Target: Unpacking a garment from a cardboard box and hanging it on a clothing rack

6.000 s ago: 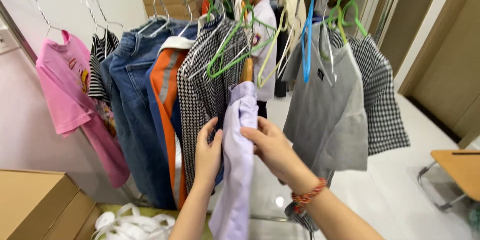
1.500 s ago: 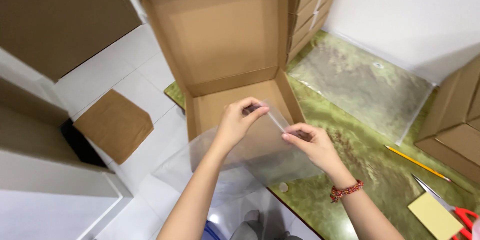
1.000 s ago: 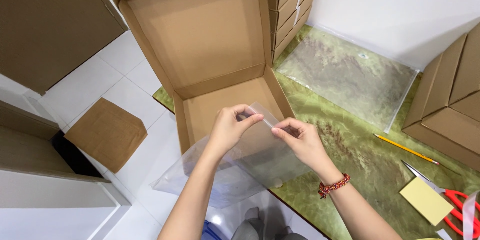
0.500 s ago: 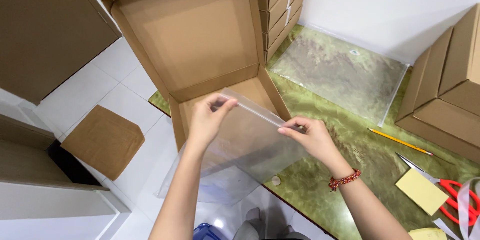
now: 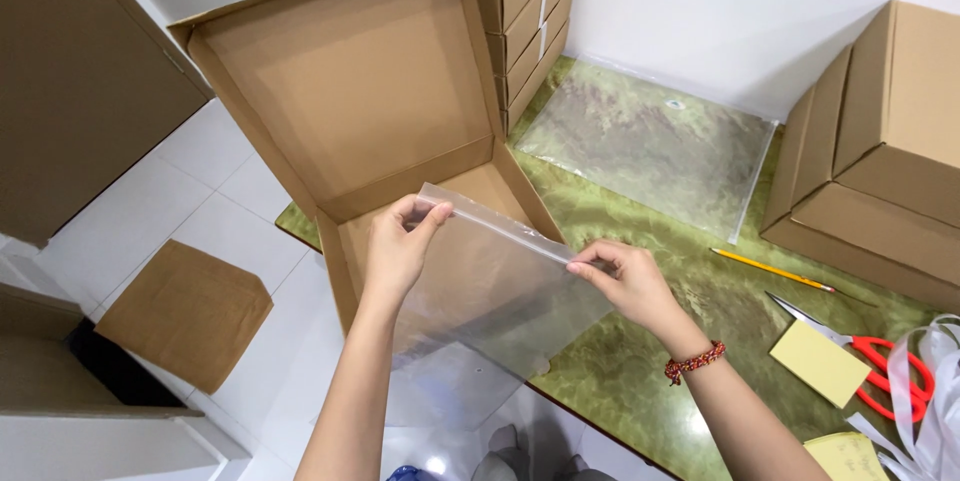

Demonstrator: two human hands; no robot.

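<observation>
— Where was the bag when you looked?

— The clear plastic bag [image 5: 490, 291] hung over the open cardboard box [image 5: 360, 101], at the edge of the green tabletop [image 5: 640, 361]. The left hand [image 5: 397, 246] pinched one top corner in a narrow grip, and the right hand [image 5: 625, 281] pinched the other corner the same way.

— What could go wrong there?

— I think the thin film could slip from the fingers, because both held only the rim. It could then fall to the floor.

— And how many things did you count?

— One more flat bag [image 5: 650, 141], one pencil [image 5: 772, 269], one pair of red scissors [image 5: 880, 361], two yellow paper pads [image 5: 820, 363]
</observation>
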